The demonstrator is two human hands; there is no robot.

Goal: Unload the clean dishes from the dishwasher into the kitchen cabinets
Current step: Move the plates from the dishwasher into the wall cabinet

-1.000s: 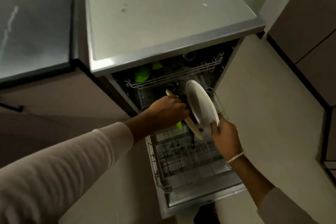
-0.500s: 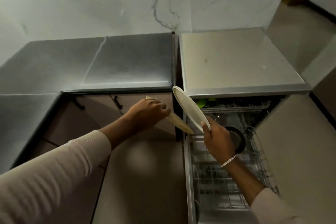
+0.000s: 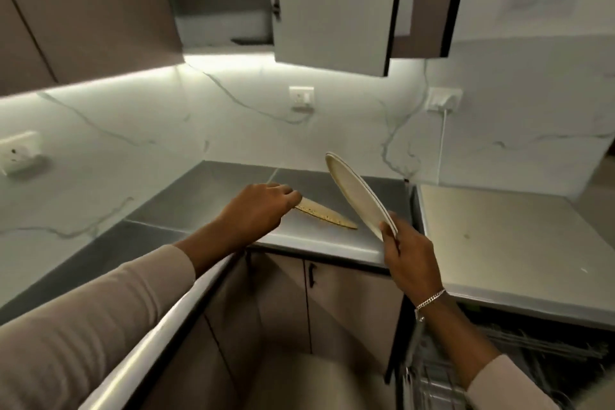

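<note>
My right hand [image 3: 407,256] grips the lower rim of a white plate [image 3: 357,195], held tilted on edge above the grey countertop [image 3: 213,196]. My left hand [image 3: 258,210] holds a beige speckled plate [image 3: 324,217] by its rim, seen edge-on over the same countertop, left of the white plate. The open dishwasher [image 3: 519,363] with its wire rack lies at the lower right, under its pale top [image 3: 499,236]. An upper cabinet [image 3: 219,0] stands open above, its white door [image 3: 332,3] swung out.
Marble-look wall with sockets [image 3: 301,98] and a plugged cable [image 3: 444,100] at the back. Closed lower cabinet doors [image 3: 342,303] sit below the counter. Closed upper cabinets [image 3: 83,10] hang at the left. An under-cabinet light strip glows along the wall.
Both hands lifted the two plates out of the dishwasher and carried them left and up over the countertop. My view rose from the dishwasher to the wall and the open upper cabinet.
</note>
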